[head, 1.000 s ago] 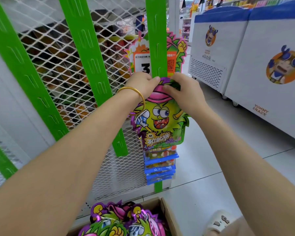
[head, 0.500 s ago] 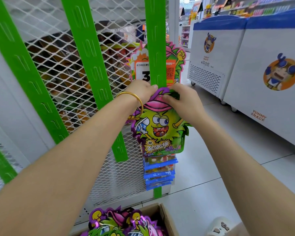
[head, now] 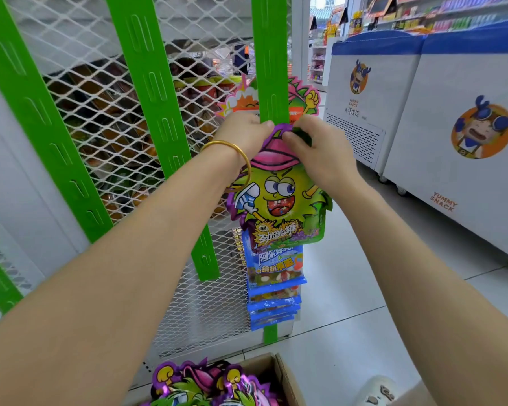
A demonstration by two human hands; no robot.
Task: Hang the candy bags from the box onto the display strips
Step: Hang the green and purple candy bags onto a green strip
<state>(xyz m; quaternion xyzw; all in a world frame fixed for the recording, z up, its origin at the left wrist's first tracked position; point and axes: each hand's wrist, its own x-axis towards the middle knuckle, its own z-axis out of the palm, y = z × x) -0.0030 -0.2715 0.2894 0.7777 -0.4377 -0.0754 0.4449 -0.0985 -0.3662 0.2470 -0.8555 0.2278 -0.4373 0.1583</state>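
Bag in play: glossy die-cut foil candy bag (head: 279,197), a lime-green spiky cartoon face in a pink cap with a purple edge, held up against the display strip.
Left hand (head: 244,133): fingers curled, pinching the bag's top left corner, a smooth gold bangle (head: 232,153) on the wrist.
Right hand (head: 320,148): fingers curled, pinching the crumpled top right corner.
Strip: flat green slotted plastic display strip (head: 269,68), rightmost of three in full view, over white diamond-mesh metal panel (head: 206,303).
Below the bag: a stack of shiny blue candy packets (head: 273,282), overlapping, count unclear.
Box: brown cardboard box (head: 288,379) on the floor, at least two matching foil bags (head: 206,385) inside.
Right side: two white chest freezers (head: 467,118) with blue lids.
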